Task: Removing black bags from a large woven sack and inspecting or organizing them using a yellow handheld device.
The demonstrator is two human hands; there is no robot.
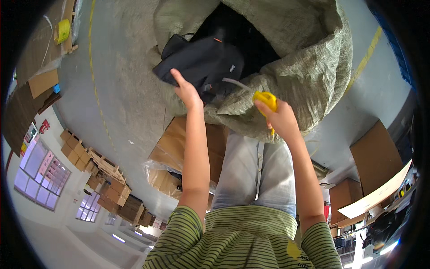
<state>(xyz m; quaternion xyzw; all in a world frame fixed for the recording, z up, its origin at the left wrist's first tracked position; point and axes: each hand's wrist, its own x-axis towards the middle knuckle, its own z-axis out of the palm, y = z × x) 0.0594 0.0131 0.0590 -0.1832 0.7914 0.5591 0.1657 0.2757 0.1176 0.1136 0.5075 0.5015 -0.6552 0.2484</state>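
A large olive-green woven sack gapes in front of me with black fabric items inside. At its left side, a dark grey-black fabric item with a small orange tab and a small pale mark lies partly over the opening. My left hand is closed on its near left edge, thumb on top and fingers hidden beneath. My right hand grips a yellow-handled tool above the sack's near rim. A thin pale curved piece extends from the tool toward the dark item; its exact kind is unclear.
Behind my left forearm stands an open cardboard box with clear plastic. Stacked cartons and wooden pallets line the left. More cardboard stands at right. Yellow lines mark the grey floor.
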